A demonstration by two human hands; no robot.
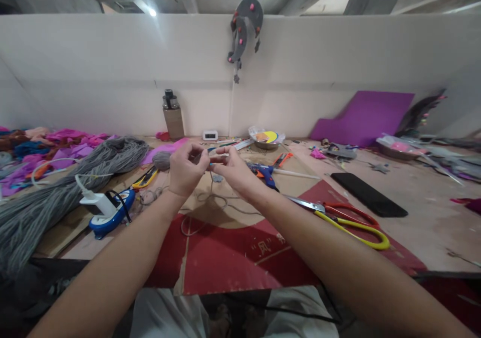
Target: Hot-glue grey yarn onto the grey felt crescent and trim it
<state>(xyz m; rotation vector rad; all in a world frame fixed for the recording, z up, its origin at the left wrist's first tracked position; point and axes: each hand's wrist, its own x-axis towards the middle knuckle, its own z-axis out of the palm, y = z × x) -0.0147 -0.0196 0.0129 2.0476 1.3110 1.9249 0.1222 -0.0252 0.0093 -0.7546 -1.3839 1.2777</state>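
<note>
My left hand (189,169) and my right hand (232,170) meet above the middle of the table, fingertips close together. Both are closed in a pinch on a thin strand of grey yarn (225,201), which hangs from between them and runs in loose loops across the brown and red board below. The fingers mostly hide the pinched part. A ball of grey yarn (161,160) lies just left of my left hand. Beyond my right wrist is a blue hot glue gun (267,174). Scissors (338,217) with red and yellow handles lie beside my right forearm.
A grey yarn hank (93,177) and a blue power strip (112,217) are at left. A yellow utility knife (146,177) lies nearby. At right is a black phone (368,193); purple sheets (368,117) lean on the wall. A metal bowl (266,144) stands at the back.
</note>
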